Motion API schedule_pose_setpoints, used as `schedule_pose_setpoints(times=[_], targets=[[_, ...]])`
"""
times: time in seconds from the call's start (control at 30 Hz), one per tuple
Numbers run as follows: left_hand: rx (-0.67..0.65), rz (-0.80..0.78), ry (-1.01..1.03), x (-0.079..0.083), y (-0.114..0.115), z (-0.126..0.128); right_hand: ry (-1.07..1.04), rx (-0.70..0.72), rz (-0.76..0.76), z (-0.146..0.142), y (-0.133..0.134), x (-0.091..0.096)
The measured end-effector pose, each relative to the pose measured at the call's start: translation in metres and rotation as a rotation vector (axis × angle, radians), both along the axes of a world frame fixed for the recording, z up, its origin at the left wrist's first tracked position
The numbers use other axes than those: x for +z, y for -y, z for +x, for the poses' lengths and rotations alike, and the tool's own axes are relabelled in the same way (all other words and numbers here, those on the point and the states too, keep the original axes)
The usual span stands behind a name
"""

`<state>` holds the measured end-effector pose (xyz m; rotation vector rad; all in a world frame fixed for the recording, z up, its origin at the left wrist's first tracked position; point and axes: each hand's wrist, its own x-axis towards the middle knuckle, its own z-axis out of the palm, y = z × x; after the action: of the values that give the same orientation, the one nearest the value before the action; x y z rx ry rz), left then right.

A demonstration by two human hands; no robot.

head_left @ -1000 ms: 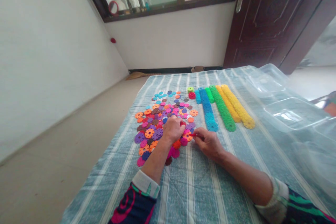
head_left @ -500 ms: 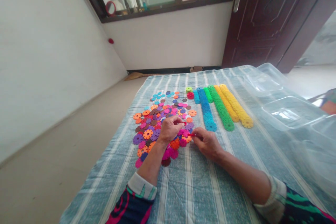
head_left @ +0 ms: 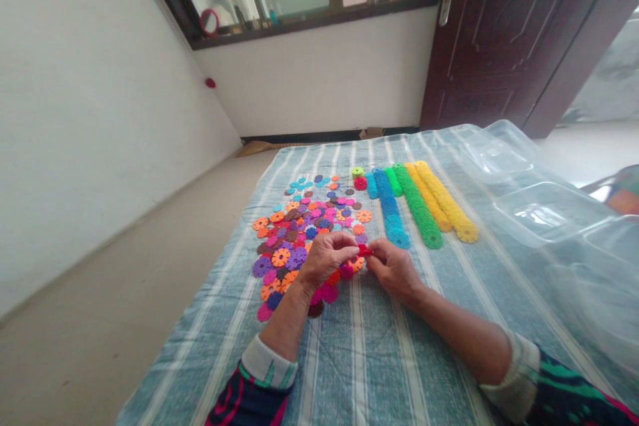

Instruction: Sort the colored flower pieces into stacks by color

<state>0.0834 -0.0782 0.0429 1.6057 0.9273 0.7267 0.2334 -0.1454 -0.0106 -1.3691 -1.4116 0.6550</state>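
Observation:
My left hand (head_left: 325,258) and my right hand (head_left: 394,270) meet above the right edge of a loose heap of notched plastic discs (head_left: 281,257). Between their fingertips are red notched discs (head_left: 364,250), pinched from both sides; how many is hidden by the fingers. The heap mixes orange, purple, pink, brown, blue and red pieces. Beyond it stand a short red stack (head_left: 360,183) and a lime green disc stack (head_left: 357,172). Long rows of stacked discs lie to the right: a blue row (head_left: 388,196), a green row (head_left: 419,213) and yellow rows (head_left: 449,206).
A striped cloth (head_left: 379,359) covers the surface. Clear plastic boxes (head_left: 554,212) sit along the right side. Behind are a window ledge (head_left: 319,20) with small items and a dark red door (head_left: 494,46).
My hands have come together: the left has moved slightly down and right, the right slightly up. The red pieces, held apart before, now meet between the fingertips.

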Motion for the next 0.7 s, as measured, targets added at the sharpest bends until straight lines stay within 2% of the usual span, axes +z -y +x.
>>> schedule_pose_setpoints(times=[0.7], targets=[[-0.018, 0.052, -0.045, 0.0029, 0.0074, 0.0027, 0.022, -0.064, 0.012, -0.002, -0.002, 0.0044]])
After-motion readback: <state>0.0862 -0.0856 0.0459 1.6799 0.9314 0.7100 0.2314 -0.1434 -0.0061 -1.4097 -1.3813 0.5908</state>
